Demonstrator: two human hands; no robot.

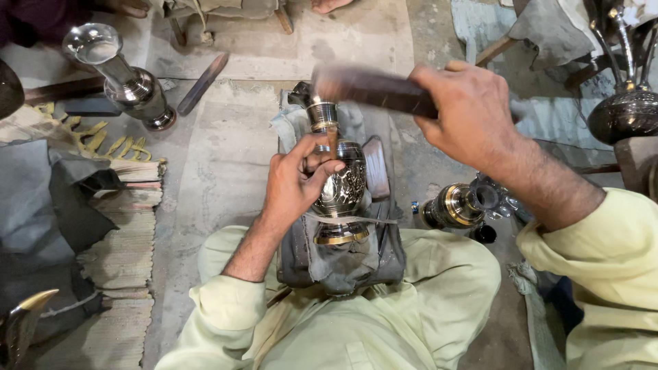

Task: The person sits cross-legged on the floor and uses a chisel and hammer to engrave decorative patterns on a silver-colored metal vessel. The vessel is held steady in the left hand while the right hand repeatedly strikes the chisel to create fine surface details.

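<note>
A dark engraved metal vase [343,188] with brass bands lies on a grey padded block [343,264] between my knees. My left hand [296,183] rests on the vase's body and pinches a small chisel [332,137] upright against it. My right hand [469,113] is raised above and to the right, gripping a dark wooden mallet [373,89] that is blurred with motion over the vase's neck.
A silver vase [123,75] lies at the upper left beside a wooden stick [202,83]. Another dark brass-banded vessel [456,205] lies right of the block. More dark metalware [627,109] stands at the far right. A woven mat [123,253] and grey cloth [41,205] lie left.
</note>
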